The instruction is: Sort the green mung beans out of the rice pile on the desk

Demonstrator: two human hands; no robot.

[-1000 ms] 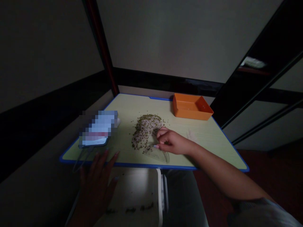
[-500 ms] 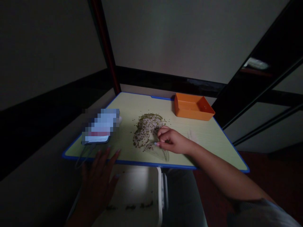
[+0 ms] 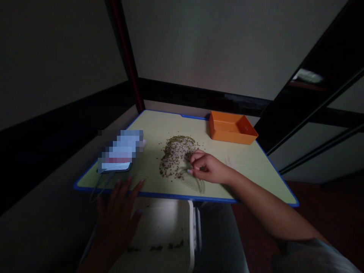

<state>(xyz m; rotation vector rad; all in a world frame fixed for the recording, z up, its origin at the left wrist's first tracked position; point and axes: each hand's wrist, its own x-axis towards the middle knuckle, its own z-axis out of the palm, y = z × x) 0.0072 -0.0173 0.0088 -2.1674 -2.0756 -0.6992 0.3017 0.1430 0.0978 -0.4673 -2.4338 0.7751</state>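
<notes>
Blue-edged tabletop: one seed-like pile, centred; one clear protractor, beside its near edge, right hand over it, fingers curled, grip unclear; left hand, fingers spread, at near edge; orange tray, far right.

Setting: dim indoor corner, probably domestic; exact room type not determinable. Evidence: plain pale wall across top centre; dark red upright post, upper left; small blue-edged table, centre; phone, centre left; reddish floor, lower right.
</notes>
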